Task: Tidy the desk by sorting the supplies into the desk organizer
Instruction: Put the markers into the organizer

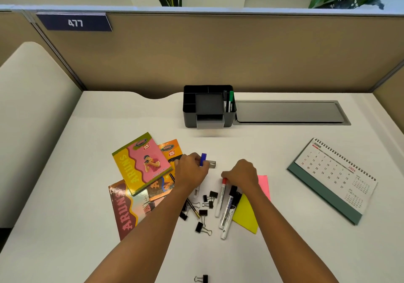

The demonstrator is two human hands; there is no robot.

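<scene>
The black desk organizer [190, 110] stands at the back of the desk with a green and a black marker [230, 101] upright in its right slot. My left hand [190, 171] grips a blue-capped marker [203, 159] whose body runs under the palm. My right hand [241, 174] closes on the red cap end of a white marker [221, 197]. Two more white markers [228, 212] lie beside it. Several black binder clips [203, 212] are scattered below my hands. Pink [264, 184] and yellow [246, 215] sticky pads lie under my right forearm.
Three colourful notebooks [140, 164] overlap at the left. A desk calendar [334, 180] stands at the right. A grey cable-tray lid [288, 112] sits right of the organizer. One binder clip [202, 279] lies near the front edge. A small clear object [212, 165] rests by my left fingers.
</scene>
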